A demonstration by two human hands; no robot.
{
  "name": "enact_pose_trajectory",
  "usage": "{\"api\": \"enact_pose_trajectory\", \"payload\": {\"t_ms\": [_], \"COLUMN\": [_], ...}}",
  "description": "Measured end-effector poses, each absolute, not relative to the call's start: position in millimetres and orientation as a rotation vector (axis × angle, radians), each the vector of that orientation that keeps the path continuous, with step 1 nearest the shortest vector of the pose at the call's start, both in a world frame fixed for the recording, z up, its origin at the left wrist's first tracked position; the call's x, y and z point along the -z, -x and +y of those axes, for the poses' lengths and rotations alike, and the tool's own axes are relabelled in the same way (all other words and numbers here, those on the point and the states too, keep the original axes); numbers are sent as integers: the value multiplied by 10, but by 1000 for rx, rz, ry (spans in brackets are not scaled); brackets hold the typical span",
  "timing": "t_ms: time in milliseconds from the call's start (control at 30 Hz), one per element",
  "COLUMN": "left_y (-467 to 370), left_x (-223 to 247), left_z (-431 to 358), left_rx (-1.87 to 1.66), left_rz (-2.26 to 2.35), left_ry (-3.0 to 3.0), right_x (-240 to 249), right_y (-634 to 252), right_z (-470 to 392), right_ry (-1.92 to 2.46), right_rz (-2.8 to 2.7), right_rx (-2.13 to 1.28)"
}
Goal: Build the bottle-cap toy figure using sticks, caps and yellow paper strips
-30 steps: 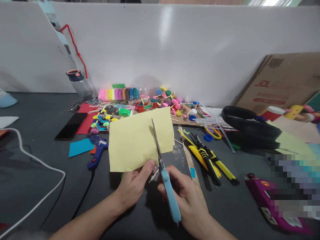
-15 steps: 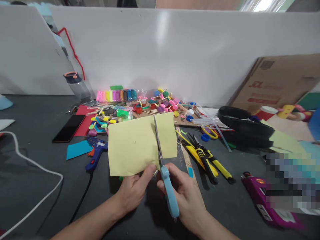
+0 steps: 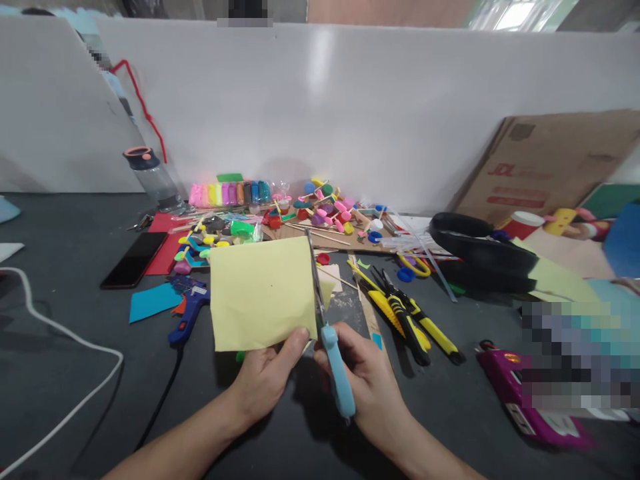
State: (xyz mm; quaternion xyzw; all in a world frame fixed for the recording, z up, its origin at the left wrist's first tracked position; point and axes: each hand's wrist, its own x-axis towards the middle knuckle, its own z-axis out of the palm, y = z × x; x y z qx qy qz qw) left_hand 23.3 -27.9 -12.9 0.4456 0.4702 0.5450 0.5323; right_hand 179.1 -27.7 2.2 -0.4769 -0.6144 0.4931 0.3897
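Observation:
My left hand [image 3: 273, 377] pinches the lower right corner of a pale yellow paper sheet [image 3: 260, 293], thumb on top and fingers underneath. My right hand [image 3: 363, 377] is wrapped round light blue-handled scissors [image 3: 337, 373]. The scissor blades point away from me along the sheet's right edge and look closed. A small part of another yellow piece [image 3: 326, 292] shows just right of the blades, mostly hidden behind them. Its lower support cannot be seen.
A blue glue gun [image 3: 187, 313], blue paper [image 3: 154, 302] and a phone [image 3: 134, 260] lie left. Black-and-yellow pliers [image 3: 407, 327] lie right, near a black tape roll [image 3: 480, 250] and a purple pack [image 3: 530, 400]. Colourful clay pieces [image 3: 325, 207] and a bottle [image 3: 155, 180] stand behind.
The strip right of the blades has come away from the sheet and dropped mostly out of sight. The scissor blades have closed. The view has shifted slightly.

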Motion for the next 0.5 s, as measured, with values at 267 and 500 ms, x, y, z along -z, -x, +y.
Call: {"api": "enact_pose_trajectory", "payload": {"t_ms": [267,500], "left_y": [-66,143], "left_x": [106,127], "left_z": [-24,364], "left_rx": [-1589,-1512], "left_rz": [1205,1185], "left_ry": [-858,-702], "right_x": [-47,-155], "right_y": [-2045,-2434], "right_z": [-108,264], "right_ry": [1485,2020], "right_rz": [-1733,-2016], "right_rx": [-947,-289]}}
